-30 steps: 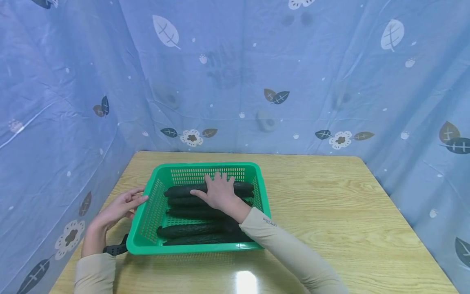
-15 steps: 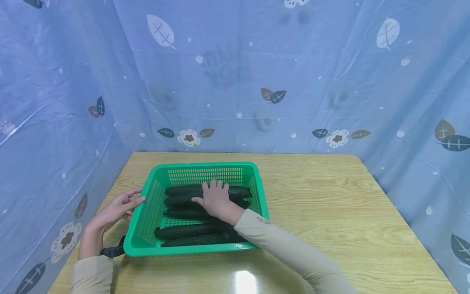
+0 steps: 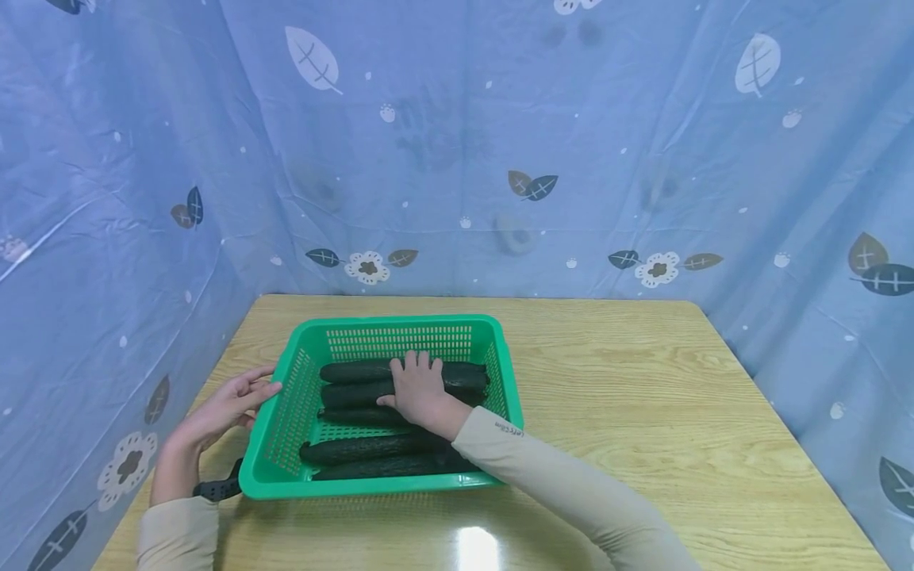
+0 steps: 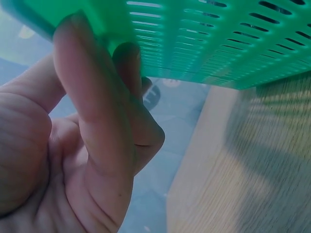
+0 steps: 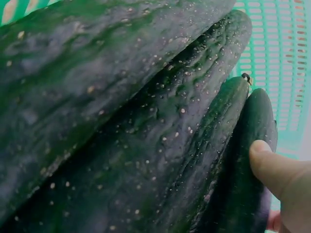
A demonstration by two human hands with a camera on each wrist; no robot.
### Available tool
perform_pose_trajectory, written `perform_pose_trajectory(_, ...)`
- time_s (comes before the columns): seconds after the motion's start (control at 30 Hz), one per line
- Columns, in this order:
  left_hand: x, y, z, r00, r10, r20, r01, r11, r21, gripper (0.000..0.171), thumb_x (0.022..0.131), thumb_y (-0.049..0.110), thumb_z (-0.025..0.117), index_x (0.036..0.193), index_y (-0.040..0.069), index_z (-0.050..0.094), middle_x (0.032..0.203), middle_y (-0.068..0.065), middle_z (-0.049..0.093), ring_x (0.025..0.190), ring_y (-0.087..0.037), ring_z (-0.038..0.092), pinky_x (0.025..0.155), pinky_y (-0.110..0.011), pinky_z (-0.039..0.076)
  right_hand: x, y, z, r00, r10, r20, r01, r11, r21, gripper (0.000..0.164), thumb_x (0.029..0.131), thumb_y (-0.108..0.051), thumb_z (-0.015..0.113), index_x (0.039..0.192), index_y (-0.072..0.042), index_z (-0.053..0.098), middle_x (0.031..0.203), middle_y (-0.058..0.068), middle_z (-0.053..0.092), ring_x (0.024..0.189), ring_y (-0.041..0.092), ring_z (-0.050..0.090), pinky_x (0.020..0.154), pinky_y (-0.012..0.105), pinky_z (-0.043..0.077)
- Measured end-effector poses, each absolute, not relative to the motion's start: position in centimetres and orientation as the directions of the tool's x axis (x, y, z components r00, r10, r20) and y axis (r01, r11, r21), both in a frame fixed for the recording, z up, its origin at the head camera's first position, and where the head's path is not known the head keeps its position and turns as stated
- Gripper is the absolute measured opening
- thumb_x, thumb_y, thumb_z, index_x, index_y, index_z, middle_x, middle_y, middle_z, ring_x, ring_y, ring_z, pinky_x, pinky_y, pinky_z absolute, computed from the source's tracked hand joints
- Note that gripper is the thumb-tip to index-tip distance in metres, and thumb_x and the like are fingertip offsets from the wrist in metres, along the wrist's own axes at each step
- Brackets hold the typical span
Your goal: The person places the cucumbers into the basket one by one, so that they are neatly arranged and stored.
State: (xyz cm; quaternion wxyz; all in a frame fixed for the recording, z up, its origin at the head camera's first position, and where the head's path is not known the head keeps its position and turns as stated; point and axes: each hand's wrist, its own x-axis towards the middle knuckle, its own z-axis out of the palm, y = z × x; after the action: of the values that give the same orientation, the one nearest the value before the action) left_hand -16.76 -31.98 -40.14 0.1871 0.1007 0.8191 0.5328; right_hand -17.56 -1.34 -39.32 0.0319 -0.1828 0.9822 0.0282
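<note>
A green plastic basket (image 3: 378,480) with slotted walls holds several dark green cucumbers (image 3: 357,450) lying side by side. My left hand (image 3: 227,408) grips the basket's left rim; the left wrist view shows its fingers bent against the underside of the green rim. Inside the basket, my right hand (image 3: 420,394) lies across the second cucumber from the back (image 3: 360,393). Its fingers reach over the far side and the thumb (image 5: 272,165) presses the near side. The right wrist view shows the bumpy skins of other cucumbers (image 5: 146,145) close up; most of the right fingers are hidden there.
The basket stands at the left of a wooden table (image 3: 643,396), whose surface extends to the right. A blue patterned curtain (image 3: 443,159) hangs behind and at both sides. A black strap (image 3: 220,488) shows by the left wrist.
My right hand has come back from the rearmost cucumber toward the second one, its thumb drawing in against it. The rearmost cucumbers have shifted slightly. My left hand stays at the rim.
</note>
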Motion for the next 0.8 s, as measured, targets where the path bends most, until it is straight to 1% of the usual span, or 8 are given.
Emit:
perform_pose_trajectory(0.13, -16.7, -31.9, -39.9, -0.914, 0.359, -0.190, -0.015, 0.436, 0.900, 0.059, 0.100, 0.026, 0.044, 0.144, -0.004, 0.019, 0.063, 0.007, 0.040, 0.058, -0.006, 0.046, 0.053, -0.035, 0.049, -17.9, -1.2, -39.3, -0.927, -0.365, -0.092, -0.369, 0.928, 0.040, 0.065, 0.082, -0.066, 0.051, 0.124, -0.017, 0.045, 0.121, 0.009, 0.046, 0.106, 0.027, 0.043, 0.084, 0.043, 0.038)
perform_pose_trajectory(0.23, -16.8, -31.9, -39.6, -0.919, 0.350, -0.181, -0.004, 0.451, 0.892, 0.058, 0.099, 0.026, 0.045, 0.144, -0.003, 0.021, 0.065, 0.006, 0.039, 0.058, -0.006, 0.044, 0.052, -0.037, 0.049, -18.1, -0.9, -39.0, -0.922, -0.374, -0.097, -0.377, 0.926, 0.007, 0.064, 0.082, -0.063, 0.055, 0.123, -0.015, 0.047, 0.121, 0.009, 0.047, 0.107, 0.027, 0.044, 0.084, 0.045, 0.038)
perform_pose_trajectory(0.33, -16.8, -31.9, -39.5, -0.921, 0.345, -0.180, -0.001, 0.460, 0.888, 0.058, 0.099, 0.027, 0.045, 0.144, -0.002, 0.021, 0.065, 0.005, 0.039, 0.058, -0.007, 0.043, 0.052, -0.039, 0.048, -18.3, -0.5, -38.8, -0.911, -0.395, -0.118, -0.395, 0.918, -0.030, 0.057, 0.082, -0.060, 0.057, 0.117, -0.016, 0.048, 0.118, 0.009, 0.048, 0.104, 0.027, 0.045, 0.084, 0.044, 0.039)
perform_pose_trajectory(0.47, -16.7, -31.9, -39.5, -0.924, 0.340, -0.175, 0.004, 0.466, 0.885, 0.060, 0.099, 0.027, 0.046, 0.145, -0.002, 0.020, 0.066, 0.004, 0.038, 0.057, -0.009, 0.042, 0.052, -0.040, 0.047, -18.6, 0.5, -38.5, -0.894, -0.423, -0.146, -0.417, 0.906, -0.072, 0.046, 0.084, -0.058, 0.057, 0.107, -0.019, 0.050, 0.112, 0.007, 0.048, 0.098, 0.024, 0.044, 0.081, 0.042, 0.038)
perform_pose_trajectory(0.5, -16.7, -32.0, -39.5, -0.927, 0.331, -0.176, -0.001, 0.468, 0.884, 0.061, 0.098, 0.028, 0.047, 0.145, -0.001, 0.021, 0.066, 0.004, 0.038, 0.057, -0.009, 0.042, 0.052, -0.040, 0.047, -18.6, 0.8, -38.4, -0.891, -0.428, -0.150, -0.421, 0.904, -0.079, 0.044, 0.084, -0.058, 0.057, 0.105, -0.020, 0.050, 0.111, 0.006, 0.047, 0.097, 0.024, 0.044, 0.081, 0.041, 0.038)
perform_pose_trajectory(0.63, -16.8, -32.2, -39.4, -0.929, 0.336, -0.152, 0.028, 0.476, 0.879, 0.062, 0.097, 0.027, 0.050, 0.144, -0.001, 0.022, 0.072, 0.001, 0.046, 0.058, -0.010, 0.045, 0.054, -0.041, 0.049, -18.9, 2.0, -38.0, -0.887, -0.439, -0.146, -0.424, 0.897, -0.122, 0.040, 0.083, -0.057, 0.058, 0.102, -0.022, 0.052, 0.111, 0.005, 0.046, 0.096, 0.022, 0.043, 0.081, 0.040, 0.038)
perform_pose_trajectory(0.8, -17.0, -32.6, -38.9, -0.923, 0.356, -0.144, 0.063, 0.512, 0.857, 0.061, 0.096, 0.025, 0.053, 0.144, 0.000, 0.024, 0.080, -0.005, 0.054, 0.061, -0.014, 0.051, 0.057, -0.041, 0.052, -19.6, 3.6, -37.3, -0.885, -0.444, -0.139, -0.422, 0.892, -0.163, 0.038, 0.085, -0.054, 0.059, 0.100, -0.020, 0.052, 0.106, 0.005, 0.046, 0.092, 0.022, 0.042, 0.080, 0.040, 0.036)
